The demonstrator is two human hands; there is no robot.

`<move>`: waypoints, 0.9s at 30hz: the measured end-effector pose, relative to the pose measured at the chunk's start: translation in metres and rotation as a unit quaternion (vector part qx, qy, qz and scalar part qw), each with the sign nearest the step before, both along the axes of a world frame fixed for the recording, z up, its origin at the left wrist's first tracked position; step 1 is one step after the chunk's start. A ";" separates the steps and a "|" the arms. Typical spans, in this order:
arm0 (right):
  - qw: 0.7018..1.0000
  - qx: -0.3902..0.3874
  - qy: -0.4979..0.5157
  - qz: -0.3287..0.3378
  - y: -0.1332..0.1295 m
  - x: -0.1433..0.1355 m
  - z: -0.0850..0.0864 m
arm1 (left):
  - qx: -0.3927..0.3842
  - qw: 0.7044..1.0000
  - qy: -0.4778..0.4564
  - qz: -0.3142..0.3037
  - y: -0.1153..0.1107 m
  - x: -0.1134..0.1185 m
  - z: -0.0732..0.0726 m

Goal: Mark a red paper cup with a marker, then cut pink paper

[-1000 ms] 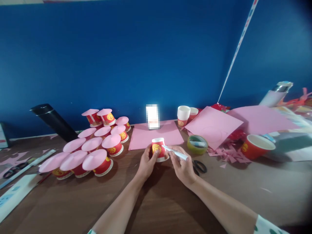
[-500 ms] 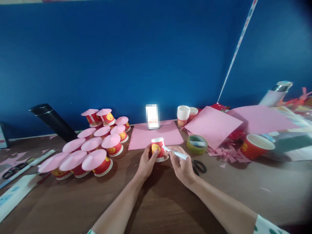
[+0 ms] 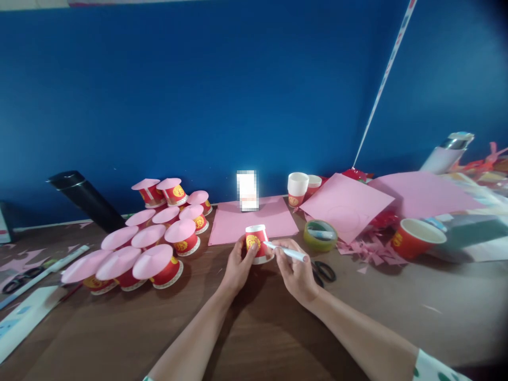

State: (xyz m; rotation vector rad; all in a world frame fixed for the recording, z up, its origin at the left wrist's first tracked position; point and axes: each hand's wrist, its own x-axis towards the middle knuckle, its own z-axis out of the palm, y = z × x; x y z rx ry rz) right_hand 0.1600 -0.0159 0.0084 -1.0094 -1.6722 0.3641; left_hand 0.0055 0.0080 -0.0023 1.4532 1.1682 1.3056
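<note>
A red paper cup point(image 3: 256, 238) with a gold print stands upside down before me, its white-edged base up. My left hand point(image 3: 239, 263) is closed round its left side. In my right hand point(image 3: 296, 270) is a white pen point(image 3: 291, 253), slanted so that its tip end is at the cup's right side. Whether the tip touches the cup I cannot tell. Black-handled scissors point(image 3: 325, 271) lie just right of my right hand, partly hidden by it. Behind the cup lies pink paper point(image 3: 273, 217).
Several red cups topped with pink paper cones point(image 3: 153, 262) crowd the left. To the right are a tape roll point(image 3: 320, 235), pink scraps point(image 3: 373, 253), a tilted cup point(image 3: 416, 238) and stacked cups point(image 3: 297, 188). A black flask point(image 3: 87, 198) leans at the back left.
Almost nothing differs. Both hands keep their hold on the cup and the pen, and the whole view has shifted very slightly.
</note>
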 end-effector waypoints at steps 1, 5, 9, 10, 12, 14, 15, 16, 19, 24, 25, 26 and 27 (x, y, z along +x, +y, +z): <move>1.000 -0.001 0.002 0.002 0.000 0.000 0.000 | 0.001 1.000 0.000 0.000 0.000 0.000 0.000; 1.000 0.015 -0.008 0.007 -0.002 -0.001 0.000 | -0.003 1.000 -0.004 0.004 0.001 0.000 -0.002; 1.000 0.029 -0.010 0.006 -0.002 -0.002 0.000 | -0.003 1.000 -0.009 -0.001 0.002 0.000 -0.003; 0.999 0.032 -0.014 0.008 -0.001 -0.003 0.000 | -0.003 1.000 -0.009 -0.002 0.002 0.000 -0.003; 0.999 0.035 -0.023 0.011 -0.001 -0.003 0.000 | -0.005 1.000 -0.006 -0.004 0.001 0.000 -0.002; 0.999 0.033 -0.026 0.012 -0.001 -0.003 0.000 | -0.003 1.000 -0.003 -0.007 0.001 -0.001 -0.001; 0.999 0.031 -0.025 0.013 -0.001 -0.003 0.000 | -0.002 1.000 -0.002 -0.008 0.000 -0.001 -0.001; 0.999 0.030 -0.024 0.014 -0.001 -0.003 0.000 | 0.001 1.000 -0.001 -0.008 0.000 -0.001 0.000; 0.999 0.032 -0.019 0.019 -0.001 -0.002 0.000 | 0.003 1.000 -0.001 -0.009 0.001 -0.001 -0.001; 1.000 0.019 -0.021 0.001 0.000 -0.001 0.001 | 0.003 1.000 -0.002 -0.004 0.001 0.000 -0.003; 1.000 0.016 -0.021 -0.002 0.000 -0.001 0.001 | 0.003 1.000 -0.002 -0.003 0.001 0.000 -0.003; 1.000 0.014 -0.020 -0.004 0.000 0.000 0.001 | 0.002 1.000 -0.002 -0.002 0.001 0.000 -0.004; 1.000 0.014 -0.019 -0.005 0.000 0.000 0.002 | 0.000 1.000 -0.002 -0.002 0.001 0.000 -0.004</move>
